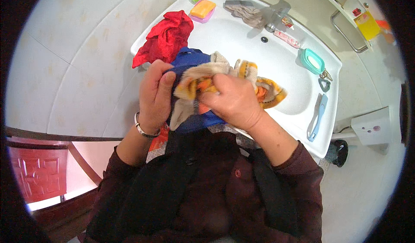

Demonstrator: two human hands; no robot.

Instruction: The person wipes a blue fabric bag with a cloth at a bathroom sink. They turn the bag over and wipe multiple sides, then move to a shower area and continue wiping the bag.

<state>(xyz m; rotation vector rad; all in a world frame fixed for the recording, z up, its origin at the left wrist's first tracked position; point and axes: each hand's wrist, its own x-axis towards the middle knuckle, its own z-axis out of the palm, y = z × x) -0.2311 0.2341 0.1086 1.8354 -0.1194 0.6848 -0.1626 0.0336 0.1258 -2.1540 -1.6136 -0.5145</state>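
My left hand (157, 97), with a bracelet at its wrist, grips a blue cloth (191, 59) at the near left side of a white washbasin (223, 45). Just to its right, my right hand (227, 97) is closed on a beige cloth with a yellow and orange pattern (194, 76), bunched up against the blue one. Part of the patterned cloth hangs out to the right of my right hand, over the bowl. A red cloth (171, 33) lies on the basin's left rim, close to my left hand.
Along the back rim are orange soap (203, 9) on a pink dish, a grey cloth (248, 12), a faucet (278, 14) and a tube (287, 38). On the right rim lie a teal soap dish (312, 61), a dark hair tie (324, 85) and a blue brush (318, 117).
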